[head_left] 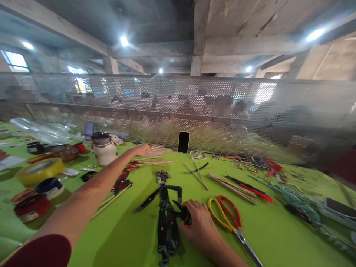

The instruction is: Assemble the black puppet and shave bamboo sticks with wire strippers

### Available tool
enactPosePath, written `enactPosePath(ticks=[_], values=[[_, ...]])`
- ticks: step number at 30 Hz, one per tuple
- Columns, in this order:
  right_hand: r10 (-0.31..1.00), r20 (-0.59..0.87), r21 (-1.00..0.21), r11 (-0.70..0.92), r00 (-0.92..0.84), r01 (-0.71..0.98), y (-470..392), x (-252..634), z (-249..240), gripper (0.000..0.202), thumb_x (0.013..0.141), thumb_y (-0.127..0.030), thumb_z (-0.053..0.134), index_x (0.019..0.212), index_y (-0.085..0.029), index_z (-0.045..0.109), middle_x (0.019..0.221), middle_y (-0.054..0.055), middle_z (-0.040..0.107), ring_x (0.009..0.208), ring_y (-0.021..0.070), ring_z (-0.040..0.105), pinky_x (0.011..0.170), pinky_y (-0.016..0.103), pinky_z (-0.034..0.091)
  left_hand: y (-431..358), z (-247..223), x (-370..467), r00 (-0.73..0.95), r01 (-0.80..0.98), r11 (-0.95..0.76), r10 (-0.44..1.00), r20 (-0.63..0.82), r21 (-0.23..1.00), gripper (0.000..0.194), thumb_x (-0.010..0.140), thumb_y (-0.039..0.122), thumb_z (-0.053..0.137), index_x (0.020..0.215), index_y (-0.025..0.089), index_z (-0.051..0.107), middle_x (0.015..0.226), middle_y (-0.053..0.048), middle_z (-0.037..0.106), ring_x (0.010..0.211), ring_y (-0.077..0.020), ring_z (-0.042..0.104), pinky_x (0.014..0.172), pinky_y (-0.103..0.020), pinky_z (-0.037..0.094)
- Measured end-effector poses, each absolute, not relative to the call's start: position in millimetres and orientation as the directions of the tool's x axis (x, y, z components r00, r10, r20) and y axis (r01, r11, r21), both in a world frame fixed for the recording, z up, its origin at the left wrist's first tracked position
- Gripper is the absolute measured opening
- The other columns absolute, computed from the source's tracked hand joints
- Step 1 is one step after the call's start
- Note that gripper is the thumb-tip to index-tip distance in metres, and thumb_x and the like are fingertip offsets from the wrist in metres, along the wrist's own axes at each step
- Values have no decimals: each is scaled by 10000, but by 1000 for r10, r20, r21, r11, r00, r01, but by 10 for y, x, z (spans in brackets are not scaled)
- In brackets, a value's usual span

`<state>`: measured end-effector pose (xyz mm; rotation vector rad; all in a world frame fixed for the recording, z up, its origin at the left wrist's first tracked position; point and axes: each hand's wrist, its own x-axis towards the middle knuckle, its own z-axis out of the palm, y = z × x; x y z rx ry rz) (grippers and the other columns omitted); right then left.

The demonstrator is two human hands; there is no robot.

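My left hand (141, 149) stretches far across the green table to a pile of thin wooden sticks (160, 151). Its fingertips meet the near ends of the pile, too small to show whether they grip a stick. Below, my right hand (198, 220) is closed around a small black tool with a pointed tip (184, 214), mostly hidden by the fingers. That tool lies over the side of a flat black jointed puppet figure (164, 200) with a patterned head and coloured dots at its joints. Right of this hand lie scissors (235, 230) with yellow and red handles.
A bundle of sticks (232, 188) and a red-and-black tool (260, 191) lie to the right. Yellow tape (40, 171), small paint jars (32, 207) and a white pot (105, 151) stand left. A phone (184, 142) leans on the perforated metal screen (155, 128).
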<state>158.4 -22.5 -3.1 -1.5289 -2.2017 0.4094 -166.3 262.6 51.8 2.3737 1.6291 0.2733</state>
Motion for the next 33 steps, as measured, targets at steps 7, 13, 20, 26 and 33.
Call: enactPosePath(ticks=[7, 13, 20, 26, 33], values=[[930, 253, -763, 362, -266, 537, -215, 1648, 100, 119, 819, -247, 478, 878, -173, 549, 763, 35, 562, 680, 177, 511, 614, 286, 372, 1522, 721, -1391, 474, 669, -358, 880, -3, 651, 460, 993, 503, 348, 1266, 182, 531, 806, -31, 565, 535, -88, 417, 483, -196, 334], [962, 243, -954, 260, -123, 152, -59, 1711, -71, 258, 838, -389, 500, 1004, -192, 493, 638, -61, 419, 522, 123, 395, 484, 244, 342, 358, 491, -1105, 466, 295, -188, 884, 30, 937, 418, 932, 559, 481, 1134, 210, 593, 729, -5, 531, 525, -101, 393, 470, -204, 285], [964, 246, -964, 254, -97, 73, -21, 1619, -178, 357, 790, -443, 538, 1047, -211, 449, 633, -88, 409, 483, 104, 418, 463, 236, 370, -575, 49, -1040, 210, 704, -300, 954, 214, 644, 294, 982, 291, 424, 1040, 159, 680, 931, -62, 566, 769, -166, 547, 727, -276, 426], [976, 207, -974, 213, -73, 80, -130, 1505, -101, 434, 707, -486, 655, 990, -200, 492, 665, -35, 558, 494, 129, 518, 475, 276, 464, -804, -90, -1261, 174, 824, -302, 940, 293, 479, 244, 931, 127, 488, 1069, 173, 683, 974, -78, 583, 922, -212, 577, 836, -323, 449], [992, 116, -988, 120, -53, 95, -132, 1546, -52, 467, 666, -553, 725, 890, -185, 543, 647, 8, 606, 454, 141, 540, 420, 272, 450, -809, -256, -1635, 254, 829, -375, 913, 319, 415, 192, 903, 292, 603, 1071, 275, 695, 1025, -84, 633, 985, -249, 593, 840, -343, 461]])
